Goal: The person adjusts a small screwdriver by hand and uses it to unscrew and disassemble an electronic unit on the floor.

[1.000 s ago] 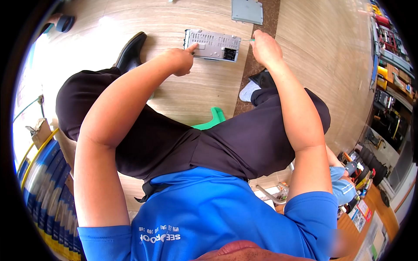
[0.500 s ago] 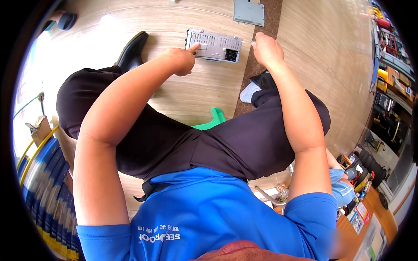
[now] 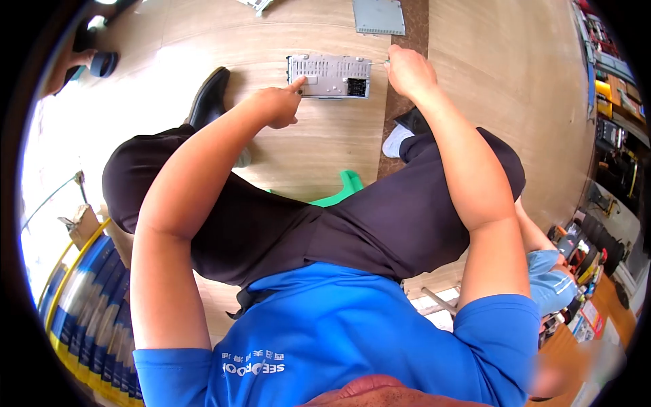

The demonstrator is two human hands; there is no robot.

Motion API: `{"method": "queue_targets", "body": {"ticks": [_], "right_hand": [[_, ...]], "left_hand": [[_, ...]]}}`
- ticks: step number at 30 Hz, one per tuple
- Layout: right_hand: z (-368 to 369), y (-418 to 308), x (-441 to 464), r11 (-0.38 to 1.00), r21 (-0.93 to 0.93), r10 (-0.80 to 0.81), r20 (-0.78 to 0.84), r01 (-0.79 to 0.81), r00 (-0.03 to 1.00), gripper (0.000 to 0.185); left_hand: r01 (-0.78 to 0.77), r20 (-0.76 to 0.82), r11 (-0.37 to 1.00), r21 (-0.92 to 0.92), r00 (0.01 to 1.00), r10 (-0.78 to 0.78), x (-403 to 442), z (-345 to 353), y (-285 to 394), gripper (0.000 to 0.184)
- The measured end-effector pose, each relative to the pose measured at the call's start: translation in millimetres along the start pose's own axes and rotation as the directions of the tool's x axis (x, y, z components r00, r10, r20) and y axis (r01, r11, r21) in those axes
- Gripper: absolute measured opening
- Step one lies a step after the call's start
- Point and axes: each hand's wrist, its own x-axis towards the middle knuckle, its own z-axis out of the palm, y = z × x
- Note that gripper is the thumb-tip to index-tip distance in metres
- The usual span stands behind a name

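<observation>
A silver metal box [image 3: 329, 70], slotted and with a black connector block at its right end, looks like a car stereo and rests on the floor ahead of me. My left hand [image 3: 277, 106] is at its left end, index finger pressed on the metal and thumb held lower. Closed around a thin screwdriver [image 3: 378, 64] is my right hand [image 3: 411, 70]. The shaft points left and its tip meets or nearly meets the stereo's right end. Most of the handle is hidden in my fingers.
Beyond the stereo lies a grey metal cover plate [image 3: 380, 17]. A green plastic stool edge [image 3: 349, 186] shows between my legs. Another person's sandalled foot [image 3: 103, 64] is at upper left. Blue packages on a yellow rack [image 3: 88, 319] stand left; cluttered shelves [image 3: 614, 102] line the right.
The whole view has shifted and turned slightly, so the stereo appears lower and more level. A pale part has come into view at the top. Both hands keep their places at the stereo.
</observation>
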Motion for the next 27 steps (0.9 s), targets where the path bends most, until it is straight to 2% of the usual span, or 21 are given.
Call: {"method": "queue_targets", "body": {"ticks": [4, 7, 13, 15, 27], "right_hand": [[-2.1, 3.7, -1.4, 0.999, 0.030, 0.017, -0.011, -0.017, 1.000, 0.023], [-9.5, 2.8, -6.0, 0.996, 0.087, -0.014, -0.095, 0.022, 0.995, 0.019], [-20.2, -1.1, -15.5, 0.990, 0.138, -0.020, -0.063, 0.028, 0.998, 0.022], [-23.3, -2.6, -16.9, 0.987, 0.160, -0.013, 0.038, 0.006, 0.999, 0.022], [-21.0, -2.5, -25.1, 0.985, 0.155, -0.086, 0.034, 0.080, 0.996, 0.019]], "left_hand": [[-0.026, -0.011, 1.000, 0.003, 1.000, 0.026, 2.9, 3.2, -3.6, 0.063], [-0.035, -0.006, 0.999, 0.018, 0.999, 0.035, 4.2, 2.6, -4.0, 0.065], [-0.039, -0.026, 0.999, 0.036, 0.999, 0.040, 6.2, 3.4, -4.1, 0.064], [-0.041, -0.029, 0.998, 0.045, 0.999, 0.042, 5.4, 3.9, -4.1, 0.064], [-0.039, -0.019, 0.999, 0.033, 0.999, 0.039, 5.8, 2.1, -3.0, 0.062]]}}
